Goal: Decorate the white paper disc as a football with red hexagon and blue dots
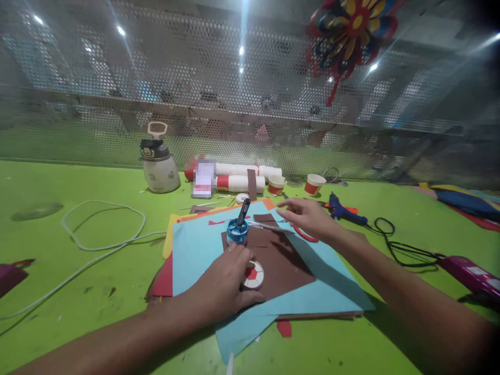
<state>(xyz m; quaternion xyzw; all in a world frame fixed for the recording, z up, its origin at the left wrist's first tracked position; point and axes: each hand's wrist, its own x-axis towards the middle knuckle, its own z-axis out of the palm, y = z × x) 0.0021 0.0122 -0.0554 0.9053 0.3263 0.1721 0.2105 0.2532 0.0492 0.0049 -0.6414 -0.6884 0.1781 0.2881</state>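
Note:
My left hand (224, 276) rests on the brown sheet (285, 258), its fingers and thumb curled round a small white disc (253, 275) with a red centre. Just beyond those fingers stands a blue jar (237, 234), and a black marker (242, 212) leans upright in it. Over the right part of the papers hovers my right hand (307, 216), fingers stretched and apart, with nothing seen in them. Beneath it lie scissors (307, 235) with red handles, partly covered by the hand, blades pointing left. Light blue sheets (199, 250) lie under the brown one.
Behind the papers are a phone (203, 179), stacked paper cups (242, 184) and two single cups (314, 184). A bottle (159, 166) stands back left near a white cable (105, 253). At right lie a blue glue gun (346, 211) and a purple power strip (472, 275).

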